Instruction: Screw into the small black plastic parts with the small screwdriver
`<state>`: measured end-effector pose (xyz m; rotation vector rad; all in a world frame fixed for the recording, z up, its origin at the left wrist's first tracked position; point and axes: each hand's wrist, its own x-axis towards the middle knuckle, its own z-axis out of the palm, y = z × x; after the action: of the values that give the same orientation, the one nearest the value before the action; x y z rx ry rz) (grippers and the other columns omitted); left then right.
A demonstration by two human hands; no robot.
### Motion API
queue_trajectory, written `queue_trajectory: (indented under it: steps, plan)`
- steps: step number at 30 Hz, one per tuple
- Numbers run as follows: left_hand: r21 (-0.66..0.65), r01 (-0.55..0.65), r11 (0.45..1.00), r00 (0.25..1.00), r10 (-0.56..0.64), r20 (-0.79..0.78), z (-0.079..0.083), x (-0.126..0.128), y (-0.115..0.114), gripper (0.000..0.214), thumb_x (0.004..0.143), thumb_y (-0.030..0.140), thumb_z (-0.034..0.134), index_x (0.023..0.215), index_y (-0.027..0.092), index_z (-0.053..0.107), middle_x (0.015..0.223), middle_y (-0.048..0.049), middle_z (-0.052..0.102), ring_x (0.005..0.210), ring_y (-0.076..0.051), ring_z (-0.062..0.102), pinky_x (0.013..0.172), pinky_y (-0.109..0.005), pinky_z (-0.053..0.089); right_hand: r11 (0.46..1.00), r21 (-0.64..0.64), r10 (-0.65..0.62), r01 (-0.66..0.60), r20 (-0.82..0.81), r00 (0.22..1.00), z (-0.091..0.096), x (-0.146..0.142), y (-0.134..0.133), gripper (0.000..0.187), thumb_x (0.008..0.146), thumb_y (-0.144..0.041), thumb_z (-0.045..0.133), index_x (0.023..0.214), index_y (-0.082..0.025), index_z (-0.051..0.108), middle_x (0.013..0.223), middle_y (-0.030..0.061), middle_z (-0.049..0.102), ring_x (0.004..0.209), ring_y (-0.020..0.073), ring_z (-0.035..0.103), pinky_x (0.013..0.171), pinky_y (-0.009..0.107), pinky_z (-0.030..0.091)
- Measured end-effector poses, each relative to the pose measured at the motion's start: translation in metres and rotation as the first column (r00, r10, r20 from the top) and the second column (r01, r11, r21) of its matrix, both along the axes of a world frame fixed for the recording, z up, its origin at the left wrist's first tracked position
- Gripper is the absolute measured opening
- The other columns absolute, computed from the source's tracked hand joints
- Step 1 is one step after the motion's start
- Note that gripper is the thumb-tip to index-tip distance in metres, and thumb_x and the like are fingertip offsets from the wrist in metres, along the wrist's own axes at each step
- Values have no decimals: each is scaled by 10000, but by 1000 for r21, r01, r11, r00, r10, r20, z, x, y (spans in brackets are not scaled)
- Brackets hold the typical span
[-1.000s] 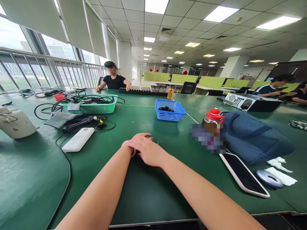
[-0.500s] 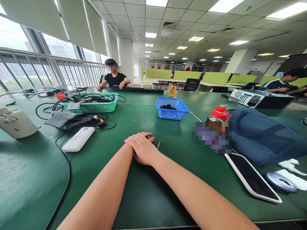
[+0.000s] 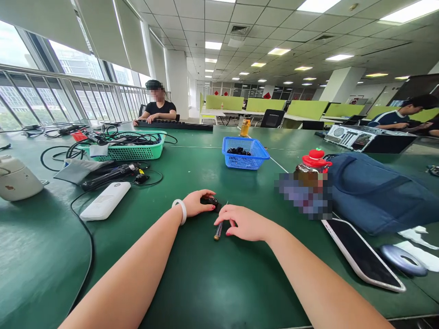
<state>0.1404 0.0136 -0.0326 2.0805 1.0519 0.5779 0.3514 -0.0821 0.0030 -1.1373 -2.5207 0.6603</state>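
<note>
My left hand [image 3: 194, 204], with a white band at its wrist, has its thumb and fingers around a small dark object [image 3: 210, 201] on the green table. Its kind is partly hidden by the fingers. Just to the right, my right hand [image 3: 242, 221] hovers with fingers bent and apart over a slim screwdriver-like tool [image 3: 217, 233] that lies on the table. The tool's middle is hidden under the fingers, its thin tip showing beyond them. I cannot tell whether the fingertips touch it.
Ahead stands a blue basket [image 3: 246, 161] with small black pieces. To the left are a green basket [image 3: 137, 153] of cables and a white power bank [image 3: 106, 201]. A blue bag [image 3: 377, 192], a phone [image 3: 363, 253] and a red-lidded bottle [image 3: 313, 160] sit right. Two people work farther off.
My hands, earlier laid one over the other, have come apart. The right has moved right over the tool; the left now shows the dark object. The person opposite has shifted their hands leftward.
</note>
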Motion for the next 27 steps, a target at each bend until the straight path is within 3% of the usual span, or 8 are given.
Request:
queue_trajectory:
  steps: [5,8,11,13,16,18,21,27]
  plan:
    - [33,-15,999,998,17,-66,5,2,-6,396,708,352,657,1081,216,656,1113,-33,691,1030,-208,623,992,-359,453,998,63,24,-28,64,998,-10,-14,0,177,785,-92,652,863,-235,720,987,-9,648,788,140,629,745,270,507]
    - [74,-36,997,996,41,-74,6,2,-8,347,710,359,652,1025,215,672,1046,-22,707,972,-204,635,948,-346,478,969,234,60,-75,69,996,-9,-16,-2,153,857,-102,570,853,-205,682,914,10,663,821,164,627,775,306,503]
    - [136,-60,989,993,73,-94,5,2,-10,325,706,375,658,992,221,676,1005,-18,710,947,-207,636,916,-342,490,889,458,37,27,-131,991,-4,-13,-8,206,916,-114,439,928,-205,624,902,38,661,839,176,616,767,325,512]
    - [163,-77,984,988,98,-122,4,2,-11,326,702,387,665,983,223,676,993,-22,710,936,-213,637,902,-346,495,832,511,-4,215,-383,924,-2,-13,-11,204,935,-137,399,987,-218,579,942,51,650,815,166,618,753,324,526]
    - [180,-83,980,983,110,-147,4,3,-12,349,704,396,665,1007,224,672,1014,-34,706,948,-226,637,906,-355,495,795,375,-94,476,-700,708,-7,-15,-12,194,955,-196,416,1128,-235,493,984,55,624,699,136,618,684,311,557]
    - [188,-85,978,983,113,-142,5,3,-12,400,702,391,671,1068,231,657,1048,-38,701,989,-235,630,938,-367,482,798,287,-140,530,-766,627,-13,-18,-11,251,963,-218,420,1213,-243,437,994,55,611,663,125,616,643,306,572]
    - [168,-85,982,986,107,-127,6,4,-12,447,702,371,680,1127,239,639,1071,-32,699,1008,-230,627,964,-367,468,808,264,-156,526,-765,624,-21,-22,-8,258,969,-223,411,1224,-245,443,1010,57,602,687,125,629,656,308,589]
    - [171,-49,984,989,72,-129,6,4,-12,357,726,356,660,1062,236,676,1038,-23,705,961,-210,637,919,-333,484,806,286,-159,519,-740,654,-23,-23,-7,224,960,-207,427,1168,-251,495,1043,60,607,750,135,641,699,313,602]
